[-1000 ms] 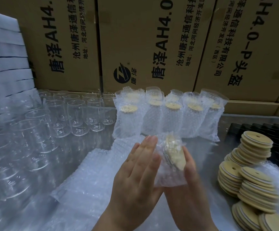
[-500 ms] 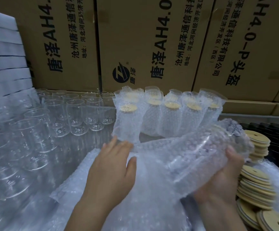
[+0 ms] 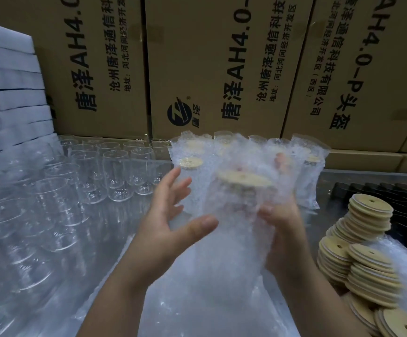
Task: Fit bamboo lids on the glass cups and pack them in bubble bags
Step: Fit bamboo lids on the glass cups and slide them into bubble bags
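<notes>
Noted right hand [image 3: 282, 229] curled round the right side of the bagged cup [image 3: 236, 210], gripping it; left hand [image 3: 170, 215] open, fingers spread, just beside the cup's left side, contact not clear. Held up mid-frame above the flat bubble bags [image 3: 197, 305], long axis near upright, bamboo lid [image 3: 245, 179] on top, tipped slightly toward the camera. Beyond: packed cups [image 3: 311, 171] in a row against cardboard boxes [image 3: 209, 57], bare glass cups [image 3: 114, 176] at left, lid stacks [image 3: 365, 239] at right.
</notes>
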